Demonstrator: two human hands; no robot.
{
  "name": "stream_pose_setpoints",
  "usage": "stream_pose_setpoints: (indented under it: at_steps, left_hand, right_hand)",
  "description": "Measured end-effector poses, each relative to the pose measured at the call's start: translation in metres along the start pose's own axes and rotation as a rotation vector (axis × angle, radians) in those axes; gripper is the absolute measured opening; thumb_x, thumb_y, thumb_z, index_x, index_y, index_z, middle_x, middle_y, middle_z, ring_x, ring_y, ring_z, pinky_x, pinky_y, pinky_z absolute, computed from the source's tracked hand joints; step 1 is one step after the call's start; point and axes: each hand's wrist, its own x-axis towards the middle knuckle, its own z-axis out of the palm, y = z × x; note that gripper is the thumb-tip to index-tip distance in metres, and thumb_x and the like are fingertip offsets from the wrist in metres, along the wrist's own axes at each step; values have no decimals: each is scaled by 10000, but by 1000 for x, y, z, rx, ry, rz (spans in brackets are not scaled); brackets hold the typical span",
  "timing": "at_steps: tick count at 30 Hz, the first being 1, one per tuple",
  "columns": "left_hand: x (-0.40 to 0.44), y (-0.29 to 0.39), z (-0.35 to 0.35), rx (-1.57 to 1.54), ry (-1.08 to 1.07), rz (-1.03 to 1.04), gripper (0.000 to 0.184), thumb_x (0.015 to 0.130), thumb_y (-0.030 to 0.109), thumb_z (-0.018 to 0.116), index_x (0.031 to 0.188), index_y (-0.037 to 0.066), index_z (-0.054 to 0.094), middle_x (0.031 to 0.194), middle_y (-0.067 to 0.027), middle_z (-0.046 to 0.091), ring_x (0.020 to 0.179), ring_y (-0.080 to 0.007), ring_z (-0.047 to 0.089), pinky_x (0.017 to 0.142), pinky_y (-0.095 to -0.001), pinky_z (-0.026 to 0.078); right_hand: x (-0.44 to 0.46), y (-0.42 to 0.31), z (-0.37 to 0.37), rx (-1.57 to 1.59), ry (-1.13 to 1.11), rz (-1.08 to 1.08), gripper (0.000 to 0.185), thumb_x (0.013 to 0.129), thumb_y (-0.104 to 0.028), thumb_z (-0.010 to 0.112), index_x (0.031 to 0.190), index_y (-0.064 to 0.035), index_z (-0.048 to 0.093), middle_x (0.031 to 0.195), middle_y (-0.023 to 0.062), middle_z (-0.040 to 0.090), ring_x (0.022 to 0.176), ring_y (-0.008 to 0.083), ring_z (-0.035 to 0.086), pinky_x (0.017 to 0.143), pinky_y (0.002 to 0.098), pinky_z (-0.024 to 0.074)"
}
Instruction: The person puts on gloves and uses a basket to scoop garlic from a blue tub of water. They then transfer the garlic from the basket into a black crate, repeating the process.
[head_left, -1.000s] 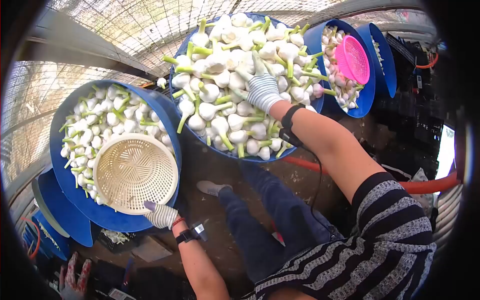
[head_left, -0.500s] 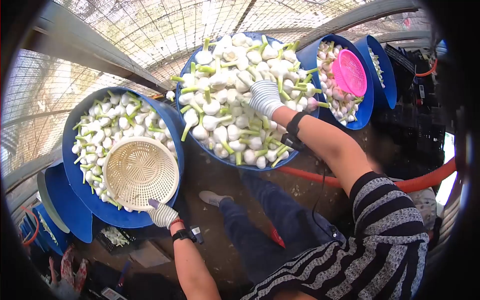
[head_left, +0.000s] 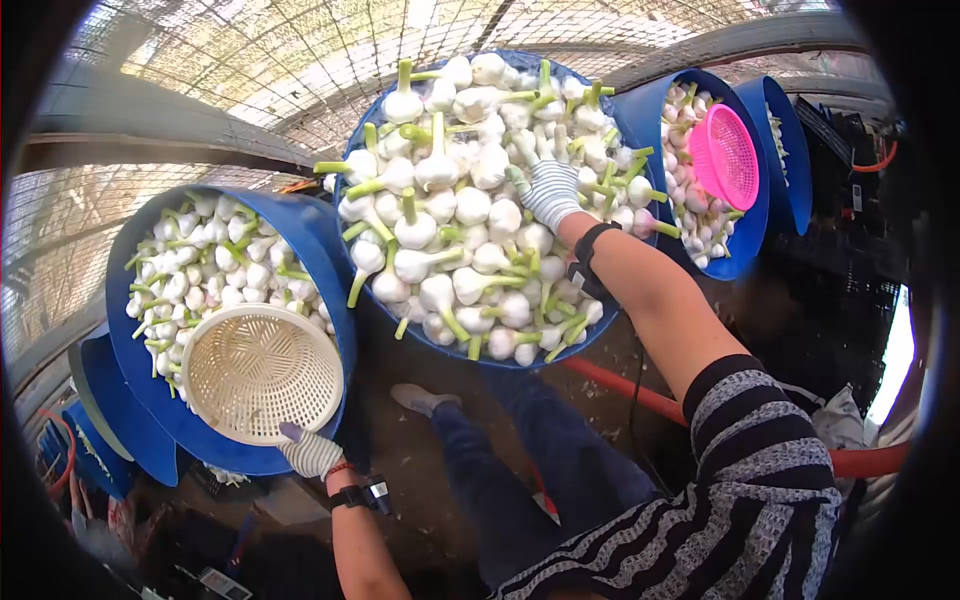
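Note:
My left hand [head_left: 309,452], in a striped glove, grips the near rim of a cream plastic basket [head_left: 200,400]. The basket is tilted and has nothing in it; it rests on garlic bulbs [head_left: 205,270] inside the left blue tub [head_left: 128,325]. My right hand [head_left: 548,180], in a similar glove, lies on the heaped garlic bulbs [head_left: 473,207] in the middle blue tub [head_left: 425,345]. Its fingers are spread among the bulbs, and no bulb shows in its grasp. The bulbs are white with short green stems.
A bright pink basket [head_left: 724,157] sits on garlic in a blue tub [head_left: 735,258] at the right, with another blue tub [head_left: 790,160] beyond. Wire mesh [head_left: 330,70] stands behind. A red hose [head_left: 640,395] crosses at the right. More blue tubs [head_left: 125,410] stand at the far left.
My right hand has shifted right across the garlic and its fingers have spread. The view has moved a little; my left hand still holds the cream basket.

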Motion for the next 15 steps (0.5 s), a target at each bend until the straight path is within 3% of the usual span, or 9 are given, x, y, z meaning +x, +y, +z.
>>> stream_pose_setpoints:
  at_steps: [1, 4, 6, 7, 9, 13, 15]
  left_hand:
    - [-4, 7, -6, 39, -14, 3, 763, 959, 607, 324, 1078, -98, 590, 1013, -284, 653, 925, -428, 612, 792, -444, 472]
    - [0, -3, -6, 109, -59, 45, 792, 956, 623, 265, 1051, -84, 608, 976, -280, 659, 886, -441, 616, 750, -466, 477]
    - [-4, 17, -19, 116, -125, -15, 747, 966, 594, 286, 1123, -69, 593, 1047, -264, 652, 948, -430, 609, 799, -454, 472]
    - [-6, 22, -24, 152, -194, -70, 709, 975, 564, 308, 1195, -53, 578, 1117, -249, 645, 1010, -419, 601, 848, -443, 466]
    - [-4, 18, -21, 143, -186, -77, 694, 979, 558, 311, 1202, -42, 579, 1108, -245, 651, 1005, -419, 603, 845, -442, 468]
    - [1, 3, -12, 106, -170, -59, 690, 983, 546, 329, 1193, -65, 573, 1108, -245, 652, 1001, -412, 611, 852, -446, 465]
    - [3, -6, 2, 61, -6, 70, 810, 950, 649, 270, 1038, -77, 618, 945, -260, 671, 846, -430, 625, 717, -489, 470]
  right_hand:
    - [0, -4, -5, -61, -61, 39, 609, 889, -537, 507, 1439, -293, 411, 1519, 190, 303, 1432, 416, 166, 1117, 602, 193]
    - [10, -7, -36, 117, -148, 55, 646, 872, -550, 521, 1443, -271, 404, 1514, 179, 315, 1422, 418, 196, 1134, 588, 138]
    - [30, -18, -77, 122, -306, 62, 728, 852, -586, 540, 1463, -232, 367, 1527, 191, 283, 1400, 427, 255, 1136, 540, 204]
    - [38, -30, -87, 114, -311, 63, 728, 852, -586, 540, 1463, -232, 367, 1527, 191, 283, 1400, 427, 255, 1136, 540, 204]
    - [68, -67, -88, 173, -125, -168, 822, 805, -666, 552, 1481, -252, 337, 1542, 195, 253, 1412, 410, 240, 1116, 546, 248]
    - [85, -90, -39, -9, -133, -62, 915, 766, -714, 555, 1495, -219, 310, 1510, 209, 318, 1376, 391, 326, 1096, 516, 297]
    - [99, -76, -40, 152, -598, 87, 995, 732, -767, 534, 1511, -206, 272, 1459, 223, 395, 1321, 392, 409, 1077, 474, 336]
